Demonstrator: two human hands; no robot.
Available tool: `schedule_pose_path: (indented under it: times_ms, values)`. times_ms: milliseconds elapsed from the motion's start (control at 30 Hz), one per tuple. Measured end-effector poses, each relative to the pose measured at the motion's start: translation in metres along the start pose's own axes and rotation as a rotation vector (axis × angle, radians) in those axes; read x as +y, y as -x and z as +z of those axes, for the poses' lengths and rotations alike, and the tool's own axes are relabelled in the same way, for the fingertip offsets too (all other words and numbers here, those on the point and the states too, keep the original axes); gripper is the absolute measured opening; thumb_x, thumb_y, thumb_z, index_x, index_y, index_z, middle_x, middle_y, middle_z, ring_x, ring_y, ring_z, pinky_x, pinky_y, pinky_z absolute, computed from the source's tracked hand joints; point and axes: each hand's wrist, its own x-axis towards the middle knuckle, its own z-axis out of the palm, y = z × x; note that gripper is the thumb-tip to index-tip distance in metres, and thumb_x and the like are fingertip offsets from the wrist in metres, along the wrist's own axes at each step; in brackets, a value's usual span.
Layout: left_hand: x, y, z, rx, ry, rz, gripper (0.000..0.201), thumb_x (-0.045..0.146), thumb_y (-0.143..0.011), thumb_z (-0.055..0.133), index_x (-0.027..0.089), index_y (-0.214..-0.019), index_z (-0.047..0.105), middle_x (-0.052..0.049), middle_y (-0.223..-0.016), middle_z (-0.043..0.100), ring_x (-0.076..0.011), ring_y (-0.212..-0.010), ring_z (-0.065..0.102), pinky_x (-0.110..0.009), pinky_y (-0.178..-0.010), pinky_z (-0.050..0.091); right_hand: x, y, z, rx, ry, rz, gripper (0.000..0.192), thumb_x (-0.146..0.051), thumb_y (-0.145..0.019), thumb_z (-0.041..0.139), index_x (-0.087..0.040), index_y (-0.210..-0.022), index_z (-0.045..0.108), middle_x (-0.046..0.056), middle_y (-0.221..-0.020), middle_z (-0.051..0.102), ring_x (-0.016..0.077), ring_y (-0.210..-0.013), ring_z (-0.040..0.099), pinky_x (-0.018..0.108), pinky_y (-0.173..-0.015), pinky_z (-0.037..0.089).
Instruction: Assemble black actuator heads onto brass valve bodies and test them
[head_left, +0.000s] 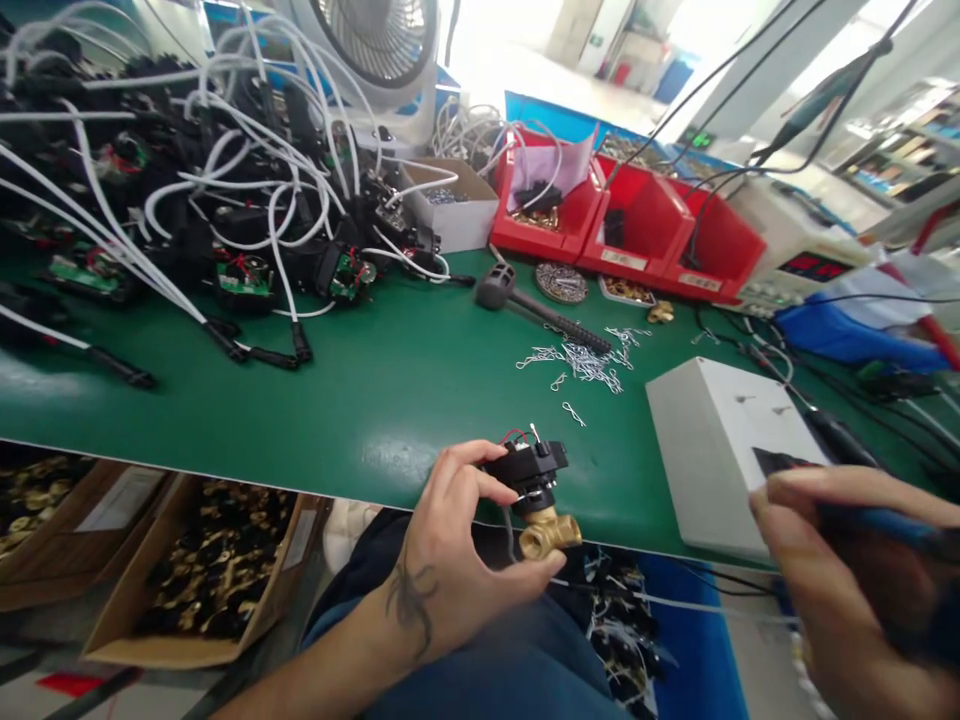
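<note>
My left hand [457,530] grips a brass valve [551,533] at the front edge of the green bench, thumb on the brass body and fingers against its black actuator [529,465]. Thin red and black wires and a small pin stick up from the actuator's top. At the right, my right hand [847,570] is closed round a blue-handled tool [877,522], which is blurred, so its kind is unclear. A dark tip shows past the fingers, in front of a grey box. Beyond the valve lie a loose hairpin clip [574,413] and a pile of such clips [592,365].
A grey box [697,440] stands right of the valve. Behind are a black rubber-like mallet [499,287], red bins [555,225], a fan [382,40] and many wired actuators [240,275] on the left. Cartons of brass parts [210,560] sit below the bench edge.
</note>
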Motion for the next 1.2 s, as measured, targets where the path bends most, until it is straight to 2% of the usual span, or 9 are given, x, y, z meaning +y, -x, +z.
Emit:
schedule_pose_path:
  times_ms: [167, 367, 533, 700, 733, 900, 1067, 1133, 1200]
  values:
    - [0.0, 0.0, 0.0, 0.004, -0.018, 0.021, 0.042, 0.02, -0.062, 0.083, 0.021, -0.09, 0.053, -0.011, -0.116, 0.062, -0.0262, -0.108, 0.064, -0.046, -0.09, 0.056, 0.002, -0.01, 0.009, -0.391, 0.112, -0.368, 0.03, -0.01, -0.086, 0.044, -0.022, -0.109, 0.059, 0.003, -0.078, 0.06, 0.0162, -0.059, 0.057, 0.028, -0.049, 0.044]
    - [0.001, -0.003, 0.0, -0.011, -0.023, 0.033, 0.038, 0.02, -0.063, 0.082, 0.019, -0.088, 0.054, -0.013, -0.115, 0.062, -0.0258, -0.107, 0.063, -0.045, -0.089, 0.056, -0.005, -0.006, 0.005, 0.128, 0.033, -0.122, 0.019, -0.017, -0.09, 0.057, -0.023, -0.108, 0.057, 0.005, -0.098, 0.062, 0.0212, -0.086, 0.064, 0.031, -0.069, 0.049]
    - [0.002, -0.004, -0.001, -0.012, -0.04, 0.048, 0.035, 0.02, -0.065, 0.081, 0.018, -0.088, 0.055, -0.013, -0.114, 0.062, -0.0258, -0.107, 0.063, -0.045, -0.09, 0.055, -0.004, -0.009, 0.014, -0.35, 0.178, -0.393, 0.028, -0.006, -0.087, 0.04, -0.018, -0.107, 0.057, 0.002, -0.075, 0.056, 0.0138, -0.055, 0.054, 0.026, -0.048, 0.041]
    - [0.002, -0.004, 0.0, -0.013, -0.037, 0.051, 0.036, 0.021, -0.065, 0.081, 0.018, -0.088, 0.055, -0.013, -0.113, 0.063, -0.0256, -0.106, 0.063, -0.044, -0.089, 0.056, -0.008, -0.01, 0.005, 0.141, 0.069, -0.203, 0.013, -0.013, -0.089, 0.059, -0.019, -0.099, 0.055, 0.004, -0.087, 0.061, 0.0152, -0.074, 0.062, 0.026, -0.063, 0.047]
    - [0.001, -0.004, 0.0, -0.012, -0.036, 0.049, 0.036, 0.021, -0.064, 0.081, 0.018, -0.088, 0.055, -0.013, -0.113, 0.063, -0.0257, -0.106, 0.063, -0.044, -0.089, 0.056, -0.009, -0.009, 0.007, 0.148, 0.068, -0.227, 0.013, -0.012, -0.088, 0.059, -0.019, -0.098, 0.055, 0.004, -0.086, 0.06, 0.0153, -0.073, 0.062, 0.026, -0.062, 0.047]
    - [0.002, -0.004, 0.0, -0.023, -0.046, 0.045, 0.036, 0.02, -0.064, 0.081, 0.018, -0.088, 0.055, -0.013, -0.113, 0.062, -0.026, -0.107, 0.063, -0.045, -0.09, 0.055, -0.006, -0.009, 0.015, -0.315, 0.195, -0.415, 0.028, -0.004, -0.088, 0.039, -0.018, -0.106, 0.056, 0.002, -0.077, 0.057, 0.0136, -0.057, 0.054, 0.025, -0.051, 0.042]
    - [0.002, -0.006, 0.001, -0.026, -0.046, 0.033, 0.037, 0.02, -0.063, 0.082, 0.019, -0.088, 0.055, -0.012, -0.113, 0.063, -0.0255, -0.105, 0.063, -0.044, -0.089, 0.056, -0.005, -0.006, 0.009, 0.101, 0.078, -0.22, 0.016, -0.011, -0.091, 0.055, -0.02, -0.104, 0.054, 0.006, -0.093, 0.061, 0.0175, -0.08, 0.063, 0.027, -0.065, 0.048]
    - [0.002, -0.007, 0.002, -0.029, -0.05, 0.032, 0.037, 0.02, -0.063, 0.082, 0.019, -0.087, 0.055, -0.012, -0.113, 0.062, -0.0255, -0.105, 0.063, -0.044, -0.089, 0.055, -0.004, -0.005, 0.013, 0.008, 0.13, -0.282, 0.02, -0.008, -0.089, 0.05, -0.02, -0.104, 0.053, 0.004, -0.085, 0.059, 0.0165, -0.071, 0.06, 0.027, -0.059, 0.046]
    - [0.002, -0.006, 0.002, -0.027, -0.049, 0.028, 0.036, 0.02, -0.064, 0.081, 0.019, -0.087, 0.054, -0.012, -0.113, 0.062, -0.0257, -0.106, 0.063, -0.044, -0.09, 0.055, -0.002, -0.006, 0.017, -0.249, 0.203, -0.395, 0.027, -0.005, -0.087, 0.041, -0.019, -0.106, 0.052, 0.002, -0.078, 0.057, 0.0154, -0.06, 0.056, 0.027, -0.051, 0.042]
